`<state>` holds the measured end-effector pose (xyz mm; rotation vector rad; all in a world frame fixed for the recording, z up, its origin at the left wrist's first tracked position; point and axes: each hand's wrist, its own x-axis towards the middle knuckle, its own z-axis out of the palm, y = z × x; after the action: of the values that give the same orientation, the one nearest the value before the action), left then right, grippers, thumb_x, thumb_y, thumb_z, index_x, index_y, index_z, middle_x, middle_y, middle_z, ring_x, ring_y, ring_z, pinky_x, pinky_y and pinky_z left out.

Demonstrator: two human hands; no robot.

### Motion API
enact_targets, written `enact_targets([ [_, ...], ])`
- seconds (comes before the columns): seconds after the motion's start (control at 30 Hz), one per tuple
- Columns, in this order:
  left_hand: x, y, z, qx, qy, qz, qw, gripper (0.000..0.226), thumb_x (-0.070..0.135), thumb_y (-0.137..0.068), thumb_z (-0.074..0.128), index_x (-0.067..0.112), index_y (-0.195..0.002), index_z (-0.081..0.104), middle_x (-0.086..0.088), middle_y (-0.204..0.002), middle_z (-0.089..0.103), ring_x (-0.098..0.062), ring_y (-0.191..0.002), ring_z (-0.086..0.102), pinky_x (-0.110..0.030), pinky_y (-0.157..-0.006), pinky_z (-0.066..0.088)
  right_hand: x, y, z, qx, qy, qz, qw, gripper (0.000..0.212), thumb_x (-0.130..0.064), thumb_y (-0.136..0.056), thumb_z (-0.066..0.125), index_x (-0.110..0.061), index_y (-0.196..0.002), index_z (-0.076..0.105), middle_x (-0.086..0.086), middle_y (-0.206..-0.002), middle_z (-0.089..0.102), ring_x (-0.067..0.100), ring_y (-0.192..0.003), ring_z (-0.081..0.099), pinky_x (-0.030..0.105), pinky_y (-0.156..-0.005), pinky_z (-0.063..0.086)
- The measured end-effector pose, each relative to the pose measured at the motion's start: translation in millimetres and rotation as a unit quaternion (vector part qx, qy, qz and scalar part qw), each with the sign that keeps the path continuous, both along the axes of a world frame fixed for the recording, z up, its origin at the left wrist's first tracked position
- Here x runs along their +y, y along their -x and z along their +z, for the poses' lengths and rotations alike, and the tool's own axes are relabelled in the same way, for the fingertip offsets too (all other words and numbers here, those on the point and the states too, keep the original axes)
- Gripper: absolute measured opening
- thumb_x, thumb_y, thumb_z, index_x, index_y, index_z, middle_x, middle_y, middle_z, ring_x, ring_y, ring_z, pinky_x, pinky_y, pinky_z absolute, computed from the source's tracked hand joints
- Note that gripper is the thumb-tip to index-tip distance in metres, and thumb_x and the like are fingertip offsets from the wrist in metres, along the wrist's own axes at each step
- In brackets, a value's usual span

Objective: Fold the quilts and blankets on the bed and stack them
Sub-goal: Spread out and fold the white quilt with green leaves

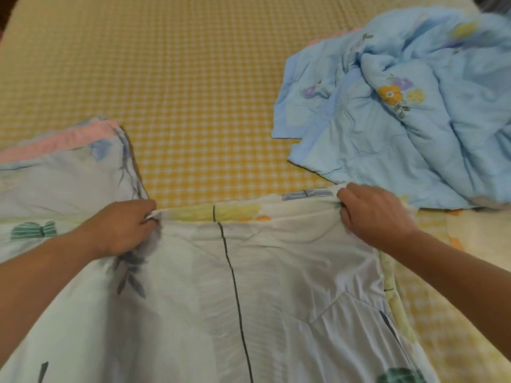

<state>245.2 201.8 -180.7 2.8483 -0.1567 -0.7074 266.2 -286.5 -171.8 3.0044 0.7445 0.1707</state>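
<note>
A white patterned quilt (pixel 249 286) with a dark line and green prints fills the near part of the bed. My left hand (pixel 124 225) pinches its far edge at the left. My right hand (pixel 373 214) grips the same edge at the right, fingers curled over the fold. The edge is stretched between both hands. A folded pale quilt with a pink border (pixel 63 172) lies at the left, beside my left hand. A crumpled light blue flowered quilt (pixel 409 111) lies in a heap at the right, just beyond my right hand.
The bed is covered with a yellow checked sheet (pixel 179 92), bare across the middle and far side. The bed's far corners show dark at the top left and top right.
</note>
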Motion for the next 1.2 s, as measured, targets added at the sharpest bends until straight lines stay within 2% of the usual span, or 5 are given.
enact_targets([
  [0.27, -69, 39, -24, -0.211, -0.074, 0.136, 0.965, 0.057, 0.027, -0.093, 0.057, 0.012, -0.145, 0.043, -0.027, -0.148, 0.039, -0.046, -0.136, 0.037, -0.058, -0.114, 0.027, 64, -28, -38, 0.07, 0.087, -0.265, 0.958, 0.044, -0.01, -0.086, 0.041, -0.007, -0.127, 0.054, 0.023, -0.131, 0.049, 0.044, -0.127, 0.039, 0.059, -0.118, 0.016],
  [0.43, -111, 147, -28, -0.105, -0.04, 0.117, 0.987, 0.06, 0.056, -0.103, 0.017, 0.04, -0.16, 0.01, -0.008, -0.169, -0.001, -0.031, -0.155, -0.01, -0.056, -0.124, -0.001, 139, 71, -47, 0.116, -0.055, -0.075, 0.989, 0.056, -0.042, -0.101, 0.033, -0.024, -0.154, 0.031, 0.011, -0.164, 0.02, 0.036, -0.152, 0.01, 0.058, -0.121, 0.009],
  [0.6, -29, 159, -60, -0.034, -0.121, 0.238, 0.963, 0.069, 0.068, -0.094, -0.002, 0.046, -0.159, 0.0, 0.001, -0.17, -0.004, -0.029, -0.155, -0.005, -0.062, -0.121, 0.002, 66, 43, -88, 0.214, 0.037, -0.259, 0.941, 0.07, -0.06, -0.098, 0.007, -0.026, -0.16, 0.007, 0.004, -0.168, -0.002, 0.024, -0.154, -0.003, 0.053, -0.122, 0.0],
  [0.87, -6, 116, -62, -0.138, -0.114, 0.122, 0.976, 0.061, 0.063, -0.1, 0.016, 0.048, -0.158, 0.004, 0.0, -0.17, -0.01, -0.036, -0.154, -0.013, -0.064, -0.117, -0.009, 195, 97, -55, 0.15, -0.082, -0.094, 0.981, 0.064, -0.058, -0.101, 0.021, -0.03, -0.158, 0.016, 0.008, -0.167, 0.004, 0.034, -0.153, -0.003, 0.055, -0.122, -0.001],
  [1.2, 79, 72, -69, -0.063, -0.148, 0.189, 0.969, 0.075, 0.074, -0.095, 0.012, 0.04, -0.16, -0.001, -0.007, -0.169, -0.013, -0.04, -0.153, -0.012, -0.064, -0.12, -0.006, 211, 57, -88, 0.19, -0.023, -0.225, 0.955, 0.066, -0.057, -0.101, 0.013, -0.027, -0.16, 0.006, 0.006, -0.167, -0.005, 0.032, -0.153, -0.007, 0.056, -0.122, -0.002],
])
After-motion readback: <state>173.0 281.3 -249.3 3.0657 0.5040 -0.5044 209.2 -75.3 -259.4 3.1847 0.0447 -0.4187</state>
